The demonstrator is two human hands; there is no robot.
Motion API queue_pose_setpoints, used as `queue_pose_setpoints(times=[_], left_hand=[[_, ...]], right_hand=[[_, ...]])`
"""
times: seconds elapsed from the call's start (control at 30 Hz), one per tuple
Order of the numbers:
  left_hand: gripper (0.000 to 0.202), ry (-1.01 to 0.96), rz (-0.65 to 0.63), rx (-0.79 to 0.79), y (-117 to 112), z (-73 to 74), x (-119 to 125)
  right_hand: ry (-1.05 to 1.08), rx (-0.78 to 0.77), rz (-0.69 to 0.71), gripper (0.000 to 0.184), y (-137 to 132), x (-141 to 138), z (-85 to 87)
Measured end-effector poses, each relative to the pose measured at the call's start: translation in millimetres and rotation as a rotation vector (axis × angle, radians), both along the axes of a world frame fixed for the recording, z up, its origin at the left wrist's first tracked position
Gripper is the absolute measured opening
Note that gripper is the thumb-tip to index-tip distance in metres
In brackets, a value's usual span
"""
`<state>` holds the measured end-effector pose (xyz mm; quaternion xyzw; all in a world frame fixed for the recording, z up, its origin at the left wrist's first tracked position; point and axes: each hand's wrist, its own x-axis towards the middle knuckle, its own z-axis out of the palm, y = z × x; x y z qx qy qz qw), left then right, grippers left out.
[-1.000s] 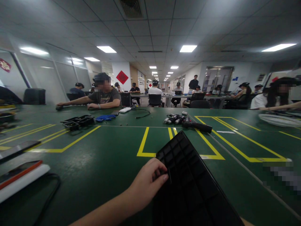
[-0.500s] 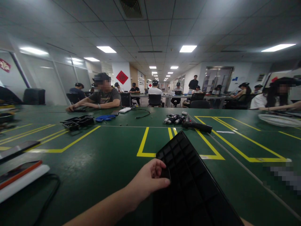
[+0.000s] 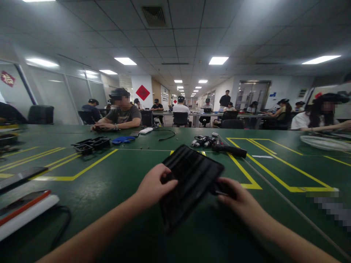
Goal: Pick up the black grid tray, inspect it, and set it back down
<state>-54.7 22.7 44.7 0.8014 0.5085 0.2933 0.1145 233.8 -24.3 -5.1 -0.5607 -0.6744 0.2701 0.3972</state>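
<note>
A black compartment tray [image 3: 189, 175], blurred by motion, is held tilted above the green table. At its left edge, my left hand [image 3: 160, 182] is closed, with the thumb on the near face and the fingers curled at the rim. My right hand [image 3: 233, 193] is also closed, beside the tray's right corner. Its fingers are around a dark part that adjoins the corner; I cannot tell whether that belongs to the tray.
Beyond the tray lie a black-handled tool [image 3: 230, 149] and a bundle of black cables [image 3: 203, 140]. Black bins [image 3: 91, 144] and blue gloves [image 3: 123, 140] are further left. A white power strip [image 3: 30, 215] with a phone is at near left. Co-workers sit around.
The tray has turned, tilted and moved up and left. My left hand has shifted left to its edge. My right hand, mostly out of sight before, now shows at the right corner.
</note>
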Motion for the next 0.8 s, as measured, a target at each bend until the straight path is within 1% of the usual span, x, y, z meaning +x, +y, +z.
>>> queue_pose_setpoints(times=[0.03, 0.07, 0.1, 0.17, 0.2, 0.27, 0.3, 0.4, 0.43, 0.5, 0.57, 0.63, 0.7, 0.73, 0.8], left_hand=[[0.032, 0.031, 0.120, 0.013, 15.2, 5.3, -15.7], [0.036, 0.078, 0.246, 0.024, 30.7, 10.2, -33.8], [0.040, 0.139, 0.365, 0.018, 45.5, 14.4, -53.4], [0.046, 0.260, 0.563, -0.096, 70.0, 19.5, -93.7], [0.048, 0.300, 0.660, -0.156, 78.4, 20.0, -112.3], [0.050, 0.322, 0.774, -0.196, 87.0, 16.5, -142.8], [0.049, 0.322, 0.811, -0.204, 87.8, 13.0, -154.0], [0.042, 0.313, 0.887, -0.222, 83.4, 0.6, -172.9], [0.042, 0.313, 0.895, -0.226, 81.7, -2.2, -175.6], [0.043, 0.321, 0.881, -0.221, 79.8, -3.9, -177.1], [0.044, 0.339, 0.848, -0.187, 79.9, -0.7, -173.4], [0.039, 0.360, 0.797, -0.121, 80.2, 3.5, -162.4], [0.033, 0.377, 0.684, -0.049, 78.0, 3.7, -142.5], [0.035, 0.384, 0.606, -0.021, 75.6, 1.1, -129.6], [0.045, 0.371, 0.428, 0.004, 68.2, -10.2, -101.1]], right_hand=[[-0.038, -0.024, -0.055, 0.045, 6.4, 10.5, 3.7], [-0.102, -0.028, -0.146, 0.046, 14.1, 23.3, 7.0], [-0.180, -0.009, -0.221, 0.047, 22.6, 37.8, 9.1], [-0.322, 0.005, -0.360, 0.049, 39.6, 68.2, 8.1], [-0.387, 0.012, -0.428, 0.049, 47.3, 82.1, 4.5], [-0.475, 0.021, -0.483, 0.048, 59.1, 103.8, -7.7], [-0.515, 0.001, -0.507, 0.048, 63.1, 110.9, -15.1], [-0.571, -0.058, -0.521, 0.047, 67.5, 118.5, -33.7], [-0.576, -0.065, -0.523, 0.048, 66.8, 117.8, -36.9], [-0.595, -0.056, -0.539, 0.051, 63.7, 114.3, -38.1], [-0.608, -0.035, -0.572, 0.058, 59.7, 110.4, -34.5], [-0.606, -0.013, -0.621, 0.062, 56.4, 107.3, -29.5], [-0.576, -0.006, -0.672, 0.064, 53.9, 105.5, -25.4], [-0.559, -0.003, -0.689, 0.065, 53.0, 105.0, -24.0], [-0.522, -0.003, -0.708, 0.067, 51.2, 104.6, -22.2]])
